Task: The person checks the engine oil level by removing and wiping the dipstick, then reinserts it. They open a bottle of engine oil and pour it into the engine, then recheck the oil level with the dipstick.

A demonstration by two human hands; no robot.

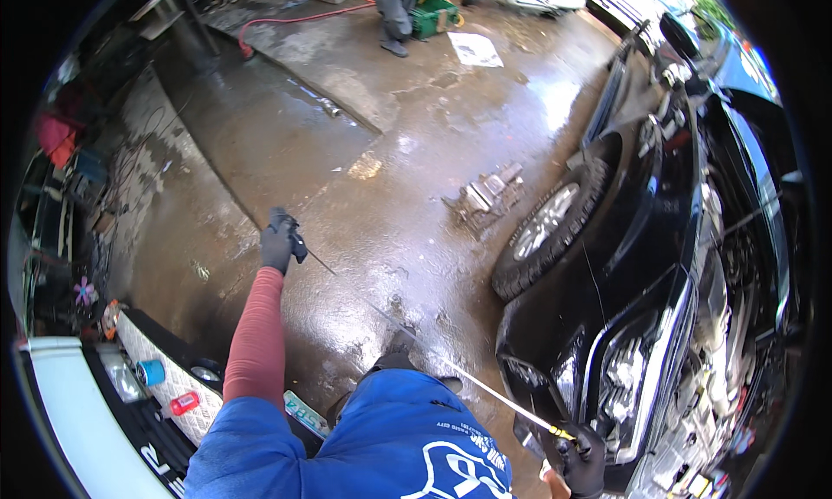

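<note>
Daylight is streaming from the upper right, bleaching that edge. The wet floor (347,191) is throwing back white glare; the black car (637,226) and the rod (485,385) are gleaming. Shade is dimming the upper left, and fisheye distortion is bending shapes near the rim.

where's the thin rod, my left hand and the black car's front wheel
Thin rod (494,390), head view: middle of its shaft.
Left hand (276,242), head view: back of the glove.
Front wheel (545,223), head view: silver rim.
</note>
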